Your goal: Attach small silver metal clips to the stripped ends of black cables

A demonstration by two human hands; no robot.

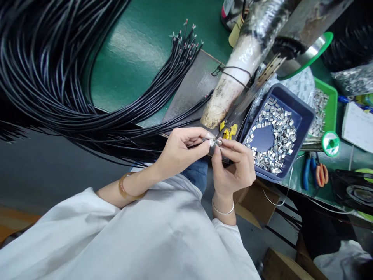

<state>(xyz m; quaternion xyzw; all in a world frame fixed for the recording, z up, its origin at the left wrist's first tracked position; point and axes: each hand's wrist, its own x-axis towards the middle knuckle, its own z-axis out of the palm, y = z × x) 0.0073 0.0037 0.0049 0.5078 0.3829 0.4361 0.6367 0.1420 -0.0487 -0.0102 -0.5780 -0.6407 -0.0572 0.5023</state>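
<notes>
My left hand [186,149] is closed in a pinch on a thin black cable, whose end sits at the fingertips. Facing it, my right hand [234,165] pinches a small silvery metal piece [217,142] against that end. The fingers hide most of both parts. Just beyond the fingertips is a small yellow holder [229,131] on a dark board. A blue tray [264,138] of small metal shells [281,146] lies to the right of my right hand. Many black cables [131,112] with stripped ends sweep in from the left.
A plastic-wrapped pipe [233,74] slants down close above my hands. Farther right are a green tray [332,103] of metal parts, a solder spool [331,144] and orange-handled pliers [322,175]. A cardboard box [256,204] stands below the bench edge.
</notes>
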